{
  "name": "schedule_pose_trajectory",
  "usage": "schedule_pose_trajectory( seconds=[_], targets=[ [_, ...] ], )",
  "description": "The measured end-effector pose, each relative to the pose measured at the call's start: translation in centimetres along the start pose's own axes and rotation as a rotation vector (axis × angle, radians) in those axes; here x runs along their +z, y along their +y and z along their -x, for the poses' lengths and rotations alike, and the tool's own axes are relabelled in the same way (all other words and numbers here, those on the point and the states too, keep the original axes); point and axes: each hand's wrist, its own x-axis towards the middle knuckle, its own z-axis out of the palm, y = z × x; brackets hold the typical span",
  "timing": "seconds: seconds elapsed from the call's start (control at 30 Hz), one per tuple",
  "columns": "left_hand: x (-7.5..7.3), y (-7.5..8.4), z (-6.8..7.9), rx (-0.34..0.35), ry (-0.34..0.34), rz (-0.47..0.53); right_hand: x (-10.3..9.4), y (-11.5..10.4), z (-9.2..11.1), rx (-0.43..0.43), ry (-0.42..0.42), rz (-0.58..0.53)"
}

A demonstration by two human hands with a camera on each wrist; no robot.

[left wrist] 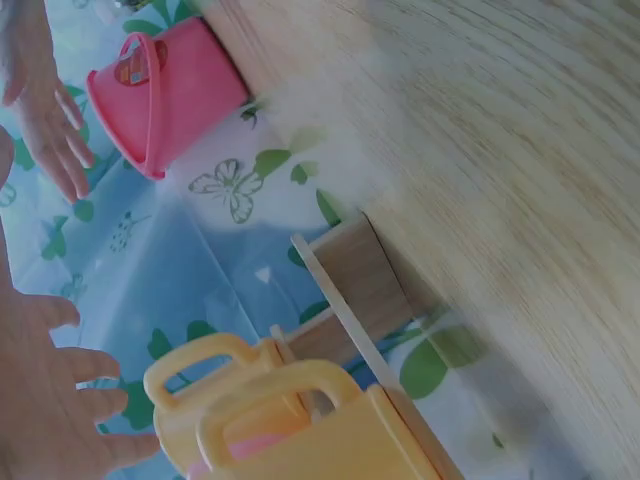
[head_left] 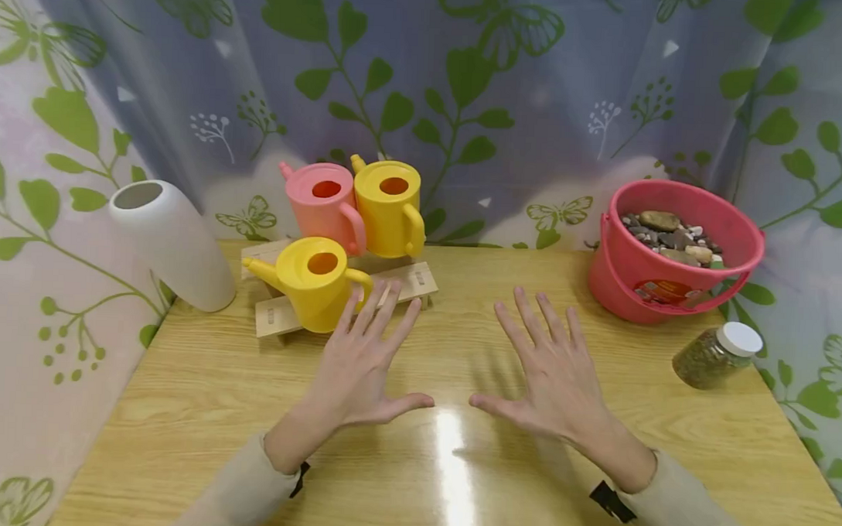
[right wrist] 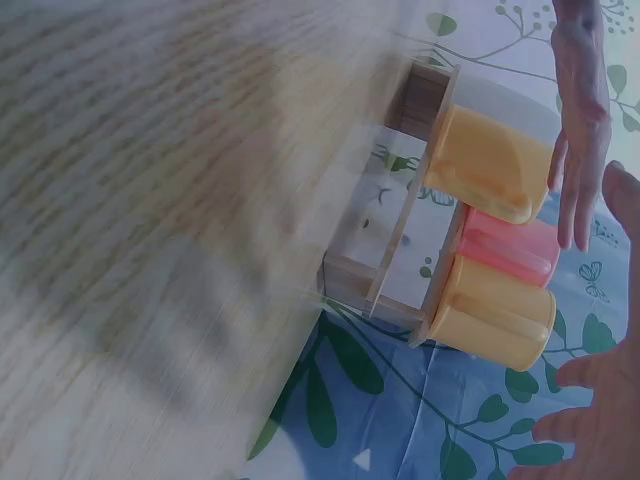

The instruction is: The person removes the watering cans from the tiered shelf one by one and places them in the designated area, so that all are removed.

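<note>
My left hand [head_left: 363, 369] is held over the table with its fingers spread, holding nothing. In the head view its fingertips overlap the handle of the front yellow watering can [head_left: 312, 286]; whether they touch I cannot tell. Level with it, my right hand [head_left: 555, 376] also has its fingers spread and is bare. The front can stands on a low wooden stand [head_left: 413, 282]. Behind it, a pink watering can [head_left: 319, 201] and another yellow watering can [head_left: 389, 215] sit side by side. The left wrist view shows the left hand [left wrist: 50, 390] apart from the cans' handles.
A tall white vase [head_left: 178, 243] stands at the table's back left. At the back right is a pink bucket [head_left: 622, 278] with stones [head_left: 672, 239] inside. Near it, a clear jar [head_left: 703, 358] with a white lid holds greenish-brown contents. Patterned curtain [head_left: 537, 128] surrounds the table.
</note>
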Motion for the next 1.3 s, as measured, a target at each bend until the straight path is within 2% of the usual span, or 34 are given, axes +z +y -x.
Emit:
schedule_pose_trajectory(
  seconds=[0.17, 0.33, 0.53, 0.7, 0.8, 0.93, 1.07, 1.17, 1.3],
  targets=[
    [-1.1, -1.1, 1.2, -0.035, 0.037, 0.114, -0.1, 0.0, -0.8, 0.002, 0.052, -0.062],
    [-2.6, -3.1, 2.7, -0.098, 0.130, 0.243, -0.2, -0.6, -2.2, 0.036, 0.071, -0.191],
    [-3.7, -6.9, 5.2, -0.270, 0.200, 0.436, -0.2, -1.6, -4.8, 0.123, 0.104, -0.500],
    [-3.7, -9.8, 6.8, -0.426, 0.273, 0.556, 0.3, -1.9, -7.4, 0.194, 0.133, -0.792],
    [-3.2, -11.3, 7.6, -0.533, 0.293, 0.622, 0.7, -2.0, -8.8, 0.254, 0.138, -0.953],
    [-2.3, -13.4, 8.6, -0.653, 0.260, 0.702, 1.2, -2.1, -10.8, 0.292, 0.144, -1.081],
    [-1.5, -15.1, 9.5, -0.744, 0.173, 0.719, 1.7, -2.1, -12.5, 0.317, 0.126, -1.138],
    [-0.8, -16.1, 10.1, -0.797, 0.110, 0.722, 2.1, -2.1, -13.6, 0.338, 0.113, -1.165],
    [0.3, -17.0, 10.4, -0.838, 0.044, 0.773, 2.5, -2.2, -14.8, 0.346, 0.116, -1.187]
  ],
)
